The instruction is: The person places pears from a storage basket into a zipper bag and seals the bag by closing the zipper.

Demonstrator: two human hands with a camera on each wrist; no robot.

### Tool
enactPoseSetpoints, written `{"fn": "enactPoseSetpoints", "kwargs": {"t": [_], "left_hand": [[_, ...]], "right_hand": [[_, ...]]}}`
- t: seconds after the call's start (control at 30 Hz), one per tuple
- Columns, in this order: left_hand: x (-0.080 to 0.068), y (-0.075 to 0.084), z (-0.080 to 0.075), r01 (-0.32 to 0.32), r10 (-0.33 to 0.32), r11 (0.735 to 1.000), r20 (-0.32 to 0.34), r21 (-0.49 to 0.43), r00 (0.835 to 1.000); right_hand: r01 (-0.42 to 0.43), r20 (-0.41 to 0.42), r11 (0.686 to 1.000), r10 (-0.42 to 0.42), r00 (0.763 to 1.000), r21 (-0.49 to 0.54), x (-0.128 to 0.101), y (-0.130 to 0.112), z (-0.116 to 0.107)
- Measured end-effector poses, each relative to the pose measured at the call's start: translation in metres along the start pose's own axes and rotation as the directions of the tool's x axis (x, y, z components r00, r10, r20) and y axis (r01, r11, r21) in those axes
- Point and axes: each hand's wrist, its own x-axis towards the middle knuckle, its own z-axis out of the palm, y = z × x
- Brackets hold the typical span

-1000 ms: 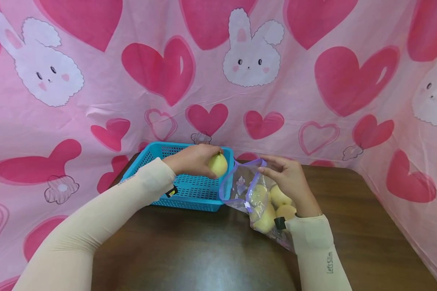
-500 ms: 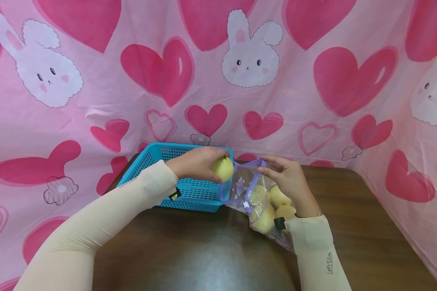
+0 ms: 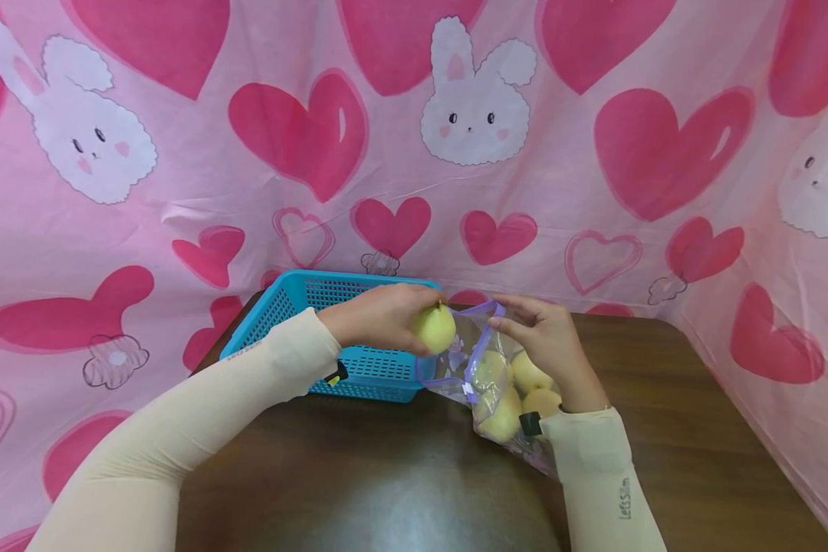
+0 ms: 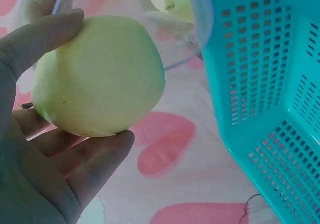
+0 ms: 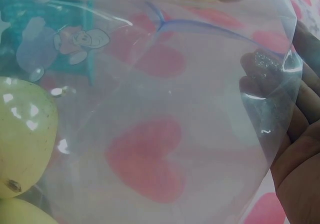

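My left hand (image 3: 379,316) holds a pale yellow-green pear (image 3: 435,328) (image 4: 97,76) in its curled fingers, right at the mouth of a clear zip bag (image 3: 465,360) with a purple rim. My right hand (image 3: 548,337) pinches the bag's far edge and keeps the mouth open; its fingers (image 5: 300,134) show through the plastic (image 5: 175,134). Several more yellow pears (image 3: 517,387) (image 5: 22,134) lie inside the bag. A blue slotted basket (image 3: 303,295) (image 4: 270,84) stands just left of the bag, under my left wrist.
The bag and basket rest on a dark brown wooden table (image 3: 386,475). A pink cloth with hearts and white bunnies (image 3: 476,100) hangs behind and along both sides of the table.
My left hand has carried the pear rightward from over the basket to the bag's mouth. The right hand and the bag have stayed in place.
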Motion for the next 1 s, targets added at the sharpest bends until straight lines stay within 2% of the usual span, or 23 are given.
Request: {"fn": "enactPoseSetpoints", "kwargs": {"t": [0.2, 0.4, 0.73, 1.0], "left_hand": [[0.002, 0.006, 0.004, -0.045, 0.045, 0.999, 0.006, -0.008, 0.999], [0.005, 0.010, 0.010, -0.049, 0.049, 0.999, 0.038, -0.001, 0.998], [0.018, 0.015, 0.024, -0.079, 0.086, 0.994, 0.099, -0.077, 0.991], [0.028, 0.017, 0.036, -0.149, 0.159, 0.984, 0.109, -0.096, 0.981]], "right_hand": [[-0.001, 0.001, 1.000, 0.001, 1.000, 0.006, 0.000, 0.001, 0.000], [0.004, 0.012, 1.000, -0.004, 1.000, 0.021, 0.001, 0.000, 0.000], [0.003, 0.021, 0.999, -0.003, 1.000, 0.037, 0.002, 0.001, -0.001], [0.007, 0.017, 0.999, -0.008, 1.000, 0.035, 0.002, 0.001, 0.000]]}}
